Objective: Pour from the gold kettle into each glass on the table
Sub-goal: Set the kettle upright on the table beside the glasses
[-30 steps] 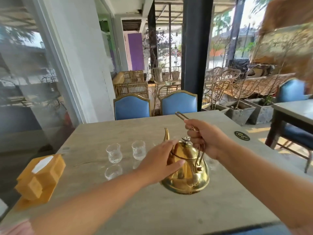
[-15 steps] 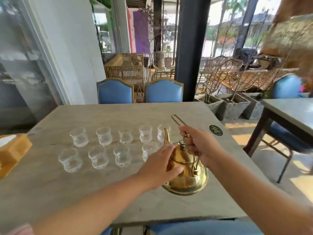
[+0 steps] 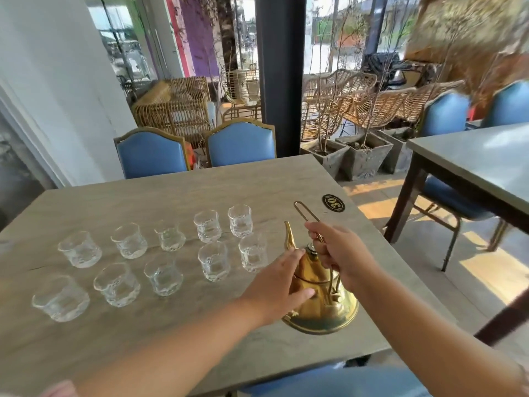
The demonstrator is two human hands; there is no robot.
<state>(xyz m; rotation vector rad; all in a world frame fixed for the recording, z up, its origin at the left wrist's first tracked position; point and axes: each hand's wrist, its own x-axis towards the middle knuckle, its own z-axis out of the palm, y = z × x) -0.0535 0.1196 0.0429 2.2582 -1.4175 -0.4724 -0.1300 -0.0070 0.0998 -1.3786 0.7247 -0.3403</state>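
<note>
The gold kettle (image 3: 323, 308) stands near the right front of the stone table (image 3: 171, 193), its spout pointing away toward the glasses. My right hand (image 3: 340, 253) grips the kettle's thin wire handle above the lid. My left hand (image 3: 274, 287) lies flat against the kettle's left side, fingers together. Several small clear glasses stand in two rows left of the kettle; the nearest glass (image 3: 253, 255) is just beyond my left hand, and the farthest glass (image 3: 61, 299) is at the front left. Whether they hold liquid I cannot tell.
A round black number sticker (image 3: 333, 203) sits on the table's right edge. Two blue chairs (image 3: 197, 147) face me across the table. Another table (image 3: 475, 164) with blue chairs stands to the right, beyond an aisle. Concrete planters (image 3: 355, 156) and wicker furniture lie behind.
The view has swung left and down, bringing the two rows of glasses into sight and losing the orange box. Both hands stay on the kettle in the same grip.
</note>
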